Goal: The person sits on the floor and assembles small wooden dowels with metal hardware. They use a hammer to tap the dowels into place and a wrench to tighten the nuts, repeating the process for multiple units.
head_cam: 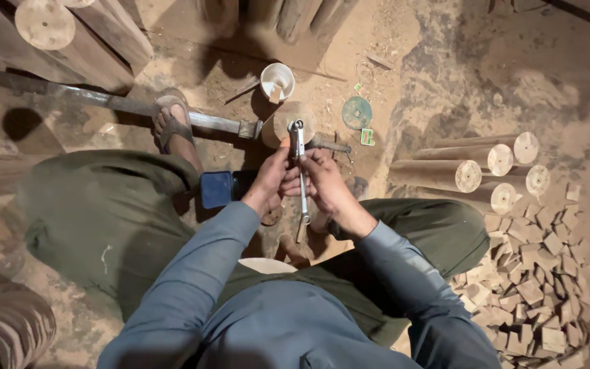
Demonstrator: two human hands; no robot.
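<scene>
I sit low on a dusty workshop floor, and both hands meet in front of me around a long shiny metal wrench point(300, 179) held upright. My left hand point(271, 179) grips it from the left side, thumb near its ring-shaped top end. My right hand point(326, 181) closes on its shaft from the right. The wrench's top end lies over the round end face of a wooden cylinder point(288, 123). A blue and black boxy object point(221, 188) sits just left of my left hand, partly hidden by it.
A long metal bar point(124, 104) runs left from the cylinder, past my sandalled foot point(172, 126). A white cup point(277, 80) and a green disc point(357, 113) lie beyond. Several turned wooden cylinders point(469, 171) lie at right, above a heap of small wood blocks point(534, 287). Logs point(69, 41) fill the upper left.
</scene>
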